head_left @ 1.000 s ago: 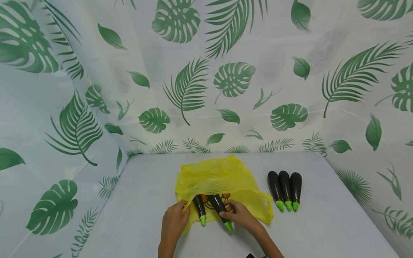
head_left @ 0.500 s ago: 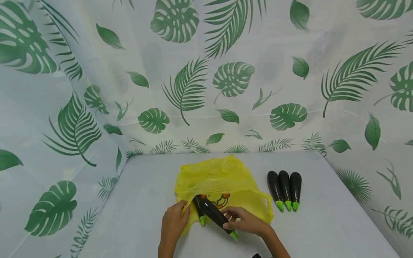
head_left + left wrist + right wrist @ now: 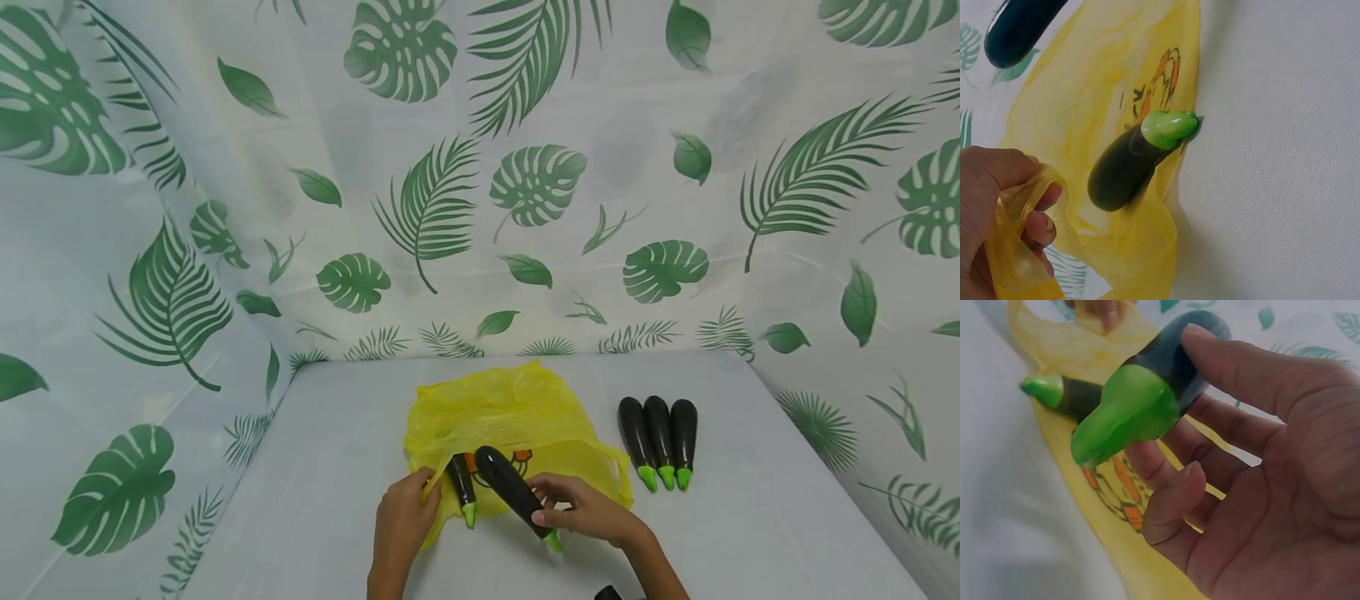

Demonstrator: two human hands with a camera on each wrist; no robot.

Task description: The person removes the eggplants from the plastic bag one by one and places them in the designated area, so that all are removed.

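A yellow plastic bag with an orange and black print lies flat on the table. My left hand pinches the edge of its mouth and lifts it a little, as the left wrist view shows of the bag. My right hand holds an eggplant near its green stem end, between thumb and fingers, over the bag's front edge. A second eggplant lies at the bag's mouth beside my left hand, its green stem toward me and its far end under the film in the head view.
Three eggplants lie side by side on the white table, right of the bag. A leaf-printed sheet walls the table at the back and sides. A dark object shows at the bottom edge by my right forearm.
My right hand has drawn its eggplant back toward me and to the right, away from the bag's mouth, with its dark end now uncovered. My left hand stays on the bag's edge.
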